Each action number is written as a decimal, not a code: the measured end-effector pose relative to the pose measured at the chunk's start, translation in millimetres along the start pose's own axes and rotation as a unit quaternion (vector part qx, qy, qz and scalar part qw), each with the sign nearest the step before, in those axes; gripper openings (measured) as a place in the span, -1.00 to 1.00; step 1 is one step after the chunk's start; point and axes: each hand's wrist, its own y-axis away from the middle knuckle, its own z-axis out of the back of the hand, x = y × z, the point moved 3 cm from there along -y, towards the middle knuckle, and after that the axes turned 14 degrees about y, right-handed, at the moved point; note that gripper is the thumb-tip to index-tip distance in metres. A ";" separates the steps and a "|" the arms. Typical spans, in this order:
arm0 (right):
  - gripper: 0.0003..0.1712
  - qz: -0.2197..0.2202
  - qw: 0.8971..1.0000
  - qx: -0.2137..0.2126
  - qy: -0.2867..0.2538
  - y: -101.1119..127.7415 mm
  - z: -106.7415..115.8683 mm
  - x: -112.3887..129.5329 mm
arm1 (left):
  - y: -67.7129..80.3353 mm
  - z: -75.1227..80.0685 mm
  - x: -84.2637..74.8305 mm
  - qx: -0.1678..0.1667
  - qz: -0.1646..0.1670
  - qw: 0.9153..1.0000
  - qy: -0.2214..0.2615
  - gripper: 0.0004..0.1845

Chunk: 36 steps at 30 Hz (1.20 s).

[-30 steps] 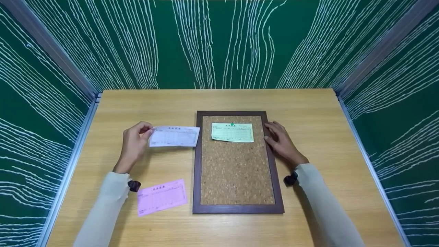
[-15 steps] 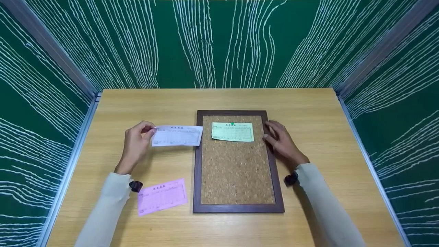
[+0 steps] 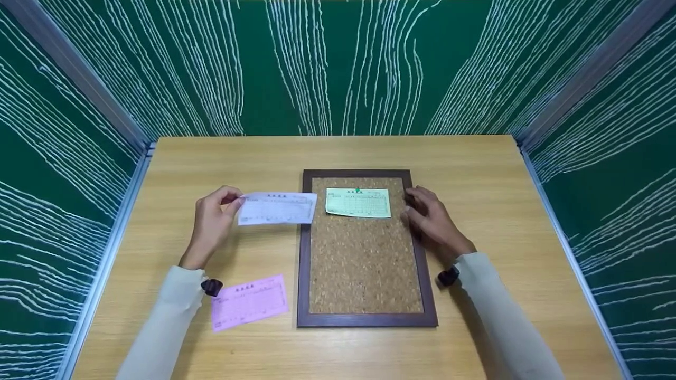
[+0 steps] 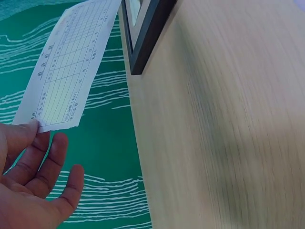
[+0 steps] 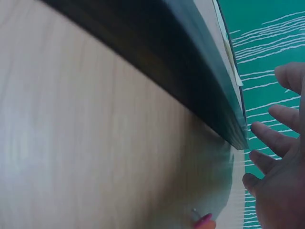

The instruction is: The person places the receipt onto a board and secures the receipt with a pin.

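Your left hand [image 3: 212, 224] pinching white form slip [image 3: 277, 208], print illegible; right hand [image 3: 430, 217], fingers relaxed, against cork board frame [image 3: 303, 248].

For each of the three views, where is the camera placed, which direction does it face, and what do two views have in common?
Head: above, facing down at the table; both hands, sleeves show.
Left wrist: beside the left hand, facing the white slip it pinches.
Right wrist: low by the right hand, facing the cork board frame.
Shared: board frame in all.

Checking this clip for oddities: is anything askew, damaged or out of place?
Little stands out. The pink slip lies slightly tilted on the table. The green slip sits pinned to the corkboard; the left hand pinches the white slip.
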 end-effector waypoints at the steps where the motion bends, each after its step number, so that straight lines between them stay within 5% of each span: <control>1: -0.38 0.003 1.000 0.001 -0.001 0.4 0.1 1.9 | 0.2 -0.5 -0.4 0.001 0.000 1.000 0.000 -0.94; 15: -0.48 0.065 0.998 0.010 0.018 2.6 -1.7 21.4 | 0.9 -11.4 -7.9 0.007 -0.009 1.000 0.017 -0.93; 36: -0.48 0.072 0.996 0.038 -0.034 11.9 -14.8 62.1 | 4.9 -22.2 -17.0 0.017 -0.024 0.999 0.028 -0.93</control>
